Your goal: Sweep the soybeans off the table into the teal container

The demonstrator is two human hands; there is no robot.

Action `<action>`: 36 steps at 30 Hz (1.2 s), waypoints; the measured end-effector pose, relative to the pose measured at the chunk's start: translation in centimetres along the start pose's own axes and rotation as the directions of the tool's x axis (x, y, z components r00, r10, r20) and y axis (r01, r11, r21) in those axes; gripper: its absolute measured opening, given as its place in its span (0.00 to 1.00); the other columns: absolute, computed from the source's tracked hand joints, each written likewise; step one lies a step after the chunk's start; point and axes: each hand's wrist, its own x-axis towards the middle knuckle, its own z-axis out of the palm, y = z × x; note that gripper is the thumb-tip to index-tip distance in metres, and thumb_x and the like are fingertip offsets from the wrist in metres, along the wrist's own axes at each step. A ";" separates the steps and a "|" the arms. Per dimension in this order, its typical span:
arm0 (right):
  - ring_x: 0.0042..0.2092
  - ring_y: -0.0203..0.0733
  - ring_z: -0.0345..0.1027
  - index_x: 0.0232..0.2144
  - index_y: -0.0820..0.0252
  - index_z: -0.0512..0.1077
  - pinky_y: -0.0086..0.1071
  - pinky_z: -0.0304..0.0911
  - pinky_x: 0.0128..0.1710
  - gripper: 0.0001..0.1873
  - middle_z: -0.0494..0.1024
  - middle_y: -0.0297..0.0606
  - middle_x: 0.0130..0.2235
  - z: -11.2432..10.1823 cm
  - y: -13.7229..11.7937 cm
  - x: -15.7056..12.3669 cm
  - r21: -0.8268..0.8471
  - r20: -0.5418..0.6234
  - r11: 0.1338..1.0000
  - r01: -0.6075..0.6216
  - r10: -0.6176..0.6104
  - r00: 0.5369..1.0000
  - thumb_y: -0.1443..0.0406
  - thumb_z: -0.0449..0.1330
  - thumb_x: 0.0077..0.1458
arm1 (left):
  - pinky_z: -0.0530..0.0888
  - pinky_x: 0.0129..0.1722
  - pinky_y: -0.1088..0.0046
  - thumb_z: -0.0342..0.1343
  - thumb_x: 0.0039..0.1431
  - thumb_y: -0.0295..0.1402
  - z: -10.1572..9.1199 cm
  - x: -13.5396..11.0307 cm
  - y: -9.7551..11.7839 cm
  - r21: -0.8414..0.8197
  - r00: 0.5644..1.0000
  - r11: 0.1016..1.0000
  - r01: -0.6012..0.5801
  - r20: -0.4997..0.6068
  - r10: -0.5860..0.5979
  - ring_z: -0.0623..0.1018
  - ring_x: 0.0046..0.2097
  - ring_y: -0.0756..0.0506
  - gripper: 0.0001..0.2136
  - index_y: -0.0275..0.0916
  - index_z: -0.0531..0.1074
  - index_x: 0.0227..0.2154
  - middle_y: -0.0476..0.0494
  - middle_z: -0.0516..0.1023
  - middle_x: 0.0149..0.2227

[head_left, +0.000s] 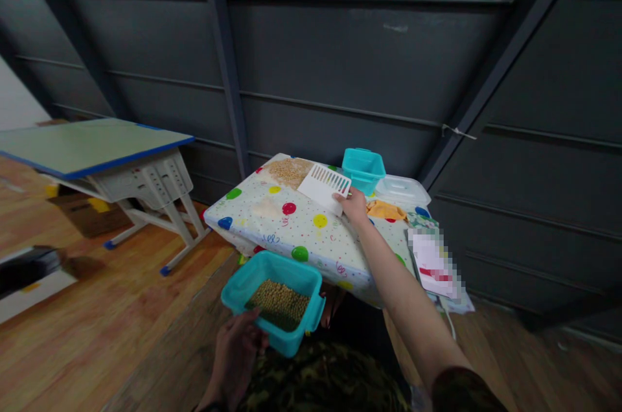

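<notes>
- The cloth-covered desk [253,201] fills the middle of the frame; near its centre, the right hand [353,205] grasps a white slotted scoop [318,190] by its right edge, thumb on top. An edge grip probably leaves the slots, at the upper edge, and the left side unobstructed.
- The scoop's left end lies right beside the heap of pale grain [290,172] at the desk's upper left, a placing that seems to suit gathering or spreading. Whether it touches the tablecloth I cannot tell.
- A turquoise bin [286,267] partly filled with round beans [279,300] sits at the lower centre of the frame, just below the desk's near edge and close to the body, presumably for easy reach; its support is hidden.
- The left hand [238,342], lower left of centre, has its fingers bent at the bin's near left rim, perhaps steadying it; whether they clamp the rim is unclear.
- A second turquoise bin [363,180], a clear lid [403,190] and a yellow cloth [386,210] stand or lie right of the scoop, apparently out of its way.
- The right forearm [408,295] reaches diagonally from lower right, nearly straight; the left wrist rises from the bottom edge.
</notes>
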 end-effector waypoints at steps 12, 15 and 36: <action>0.45 0.55 0.82 0.46 0.64 0.83 0.45 0.73 0.50 0.18 0.88 0.51 0.45 -2.0 -0.6 0.4 -0.114 -0.168 0.986 -0.118 0.098 0.981 0.63 0.68 0.53 | 0.67 0.15 0.72 0.78 0.34 0.41 -0.6 0.6 -0.5 -0.046 1.000 0.999 -0.003 -0.008 0.002 0.73 0.17 0.48 0.18 0.42 0.73 0.16 0.52 0.72 0.14; 0.46 0.56 0.82 0.47 0.65 0.82 0.46 0.73 0.51 0.18 0.87 0.53 0.47 -2.3 -0.7 0.3 -0.132 -0.203 0.987 -0.087 0.059 0.977 0.63 0.68 0.54 | 0.67 0.15 0.72 0.78 0.34 0.39 -0.3 0.5 -0.4 -0.044 1.000 0.999 0.000 -0.022 -0.001 0.72 0.16 0.48 0.17 0.43 0.72 0.16 0.52 0.73 0.14; 0.47 0.55 0.83 0.48 0.63 0.83 0.42 0.73 0.49 0.17 0.88 0.50 0.47 -3.2 -1.2 0.1 -0.261 -0.152 0.953 -0.153 0.116 0.982 0.64 0.67 0.57 | 0.68 0.15 0.73 0.74 0.35 0.35 0.2 0.0 0.2 -0.066 0.998 0.998 0.013 -0.056 -0.017 0.73 0.16 0.47 0.12 0.39 0.76 0.21 0.53 0.71 0.13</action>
